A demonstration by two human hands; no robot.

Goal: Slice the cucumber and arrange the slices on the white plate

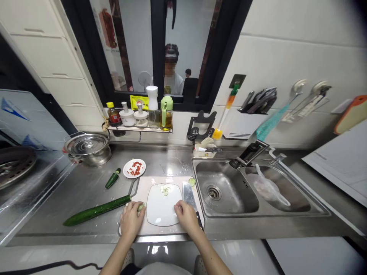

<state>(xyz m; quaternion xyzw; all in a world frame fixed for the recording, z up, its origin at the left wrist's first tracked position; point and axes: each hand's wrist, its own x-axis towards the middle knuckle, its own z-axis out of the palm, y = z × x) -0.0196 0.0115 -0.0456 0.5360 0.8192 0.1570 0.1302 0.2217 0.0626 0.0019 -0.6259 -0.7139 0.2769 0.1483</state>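
Observation:
A white square plate (163, 208) lies on the pale cutting board (142, 187), with several thin cucumber slices (165, 189) fanned near its far edge. My left hand (132, 218) is at the plate's left side, its fingers curled around a cut cucumber piece (140, 207). At the plate's right edge, my right hand (185, 215) has its fingers pinched together; what they hold, if anything, is hidden. A kitchen knife (189, 196) rests on the board beyond my right hand, its black handle toward me. One round cucumber slice (192, 182) lies near the blade's tip.
Left of the board lie a long cucumber (97, 210) and a short cucumber piece (112, 180). A small plate (126, 168) holds red bits. A lidded steel pot (99, 156) stands farther left. The double sink (229, 215) is at right, with a plastic bag (271, 190) in it.

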